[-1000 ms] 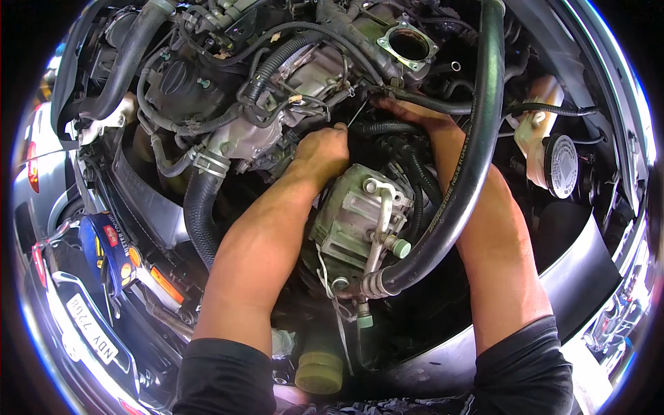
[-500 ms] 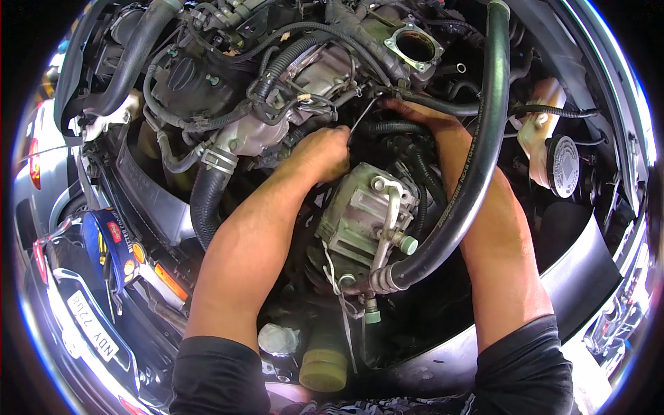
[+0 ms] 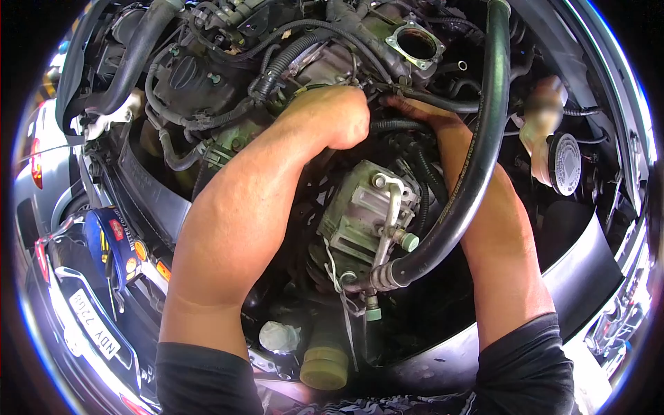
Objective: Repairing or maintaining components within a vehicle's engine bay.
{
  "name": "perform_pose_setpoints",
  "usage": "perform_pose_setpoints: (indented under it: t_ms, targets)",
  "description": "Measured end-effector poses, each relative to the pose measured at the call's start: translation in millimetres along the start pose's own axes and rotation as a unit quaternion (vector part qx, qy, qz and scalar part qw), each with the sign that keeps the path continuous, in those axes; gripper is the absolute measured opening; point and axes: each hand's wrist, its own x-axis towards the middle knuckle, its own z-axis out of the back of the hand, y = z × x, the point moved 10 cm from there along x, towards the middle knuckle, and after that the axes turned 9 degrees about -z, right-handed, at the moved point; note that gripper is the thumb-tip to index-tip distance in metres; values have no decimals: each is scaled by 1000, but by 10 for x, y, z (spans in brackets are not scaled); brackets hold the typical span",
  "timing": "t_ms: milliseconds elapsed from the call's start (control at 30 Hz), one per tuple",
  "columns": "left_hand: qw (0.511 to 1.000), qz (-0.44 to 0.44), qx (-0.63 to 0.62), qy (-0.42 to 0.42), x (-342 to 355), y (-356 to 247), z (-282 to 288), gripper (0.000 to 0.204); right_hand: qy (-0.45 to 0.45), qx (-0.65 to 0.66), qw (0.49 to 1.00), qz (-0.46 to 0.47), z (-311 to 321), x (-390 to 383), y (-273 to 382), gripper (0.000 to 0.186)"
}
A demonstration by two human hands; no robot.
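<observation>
My left hand point(image 3: 339, 116) is closed in a fist over the middle of the engine, its back toward me. Whatever it holds is hidden behind the knuckles. My right hand point(image 3: 413, 107) reaches deep among the hoses, just right of the left one; its fingertips are hidden between engine parts. A black corrugated hose point(image 3: 398, 128) runs just below both hands. Nearer to me sits a grey metal compressor-like unit point(image 3: 353, 214) with a bent metal pipe point(image 3: 392, 214). The large black hose point(image 3: 477, 166) arches in front of my right forearm.
An open throttle flange point(image 3: 436, 59) lies beyond my right hand. A white reservoir with a round black cap point(image 3: 566, 164) stands at the right. At the front are a yellowish cylinder point(image 3: 324, 366) and a white wrapped part point(image 3: 279, 337). A blue tool pouch point(image 3: 114, 242) rests at the left.
My left hand has moved up and slightly right, its elbow swinging out to the left. The thin metal tool that showed at its fist is now out of sight. My right hand has barely moved.
</observation>
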Motion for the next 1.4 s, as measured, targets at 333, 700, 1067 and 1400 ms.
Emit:
perform_pose_setpoints:
  t_ms: [333,700,1067,1400]
  targets:
    - [998,9,56,-39,117,-201,-110,19,-17,24,999,25,59,-57,-7,63]
    - [995,55,-76,-31,487,550,-1114,30,-18,21,999,23,34,-28,-17,64]
    - [988,-34,-130,-81,260,430,-932,26,-26,22,999,17,5,-3,4,64]
    - [1000,13,-4,-27,-49,29,-279,22,-44,25,999,13,52,-33,3,63]
